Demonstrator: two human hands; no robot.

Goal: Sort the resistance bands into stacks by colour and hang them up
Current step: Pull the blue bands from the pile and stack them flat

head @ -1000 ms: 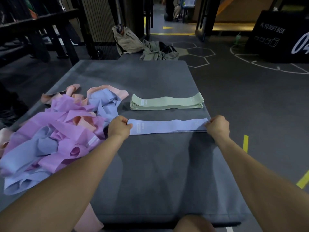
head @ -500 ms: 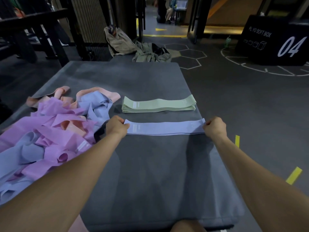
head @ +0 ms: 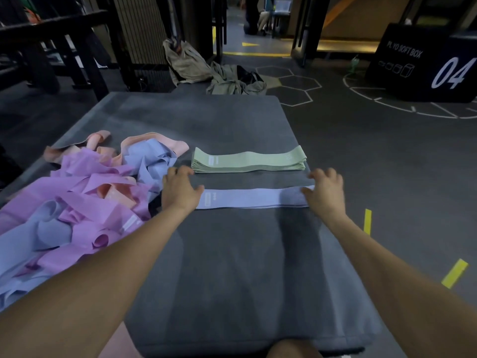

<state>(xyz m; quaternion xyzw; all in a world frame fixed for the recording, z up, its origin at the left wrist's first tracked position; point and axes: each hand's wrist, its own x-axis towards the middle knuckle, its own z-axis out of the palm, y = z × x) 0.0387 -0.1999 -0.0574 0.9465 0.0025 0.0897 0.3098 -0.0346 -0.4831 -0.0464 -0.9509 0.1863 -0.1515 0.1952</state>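
Two bare forearms reach forward over a grey padded mat point(head: 232, 267), whose near edge is partly cut off by the bottom of the view and by a knee; the left hand point(head: 179, 192) lies with relaxed, spread fingers at the left end of a single pale blue band point(head: 253, 198), its thumb touching that end; the right hand point(head: 326, 193) covers the band's right end with loosely spread fingers, so the tip of the band there is hidden, and neither hand curls around anything. Printing on the blue band's left end is too small to read. That band is a flat, smooth fabric strip lying on the mat, its long axis running left to right across the view. Just beyond it, apart from it, a stack of green bands point(head: 249, 161) lies parallel, its edges layered and its top slightly wavy; a small pale label on it is illegible. On the mat's left side a loose heap of bands point(head: 85, 202) in purple, blue and peach lies twisted and looped, running out of view at the left edge; how many it holds cannot be told. Behind the mat, crumpled khaki bags point(head: 206, 71) sit on the dark floor; a black soft box point(head: 423, 63) marked 04 stands far right, partly cut off.
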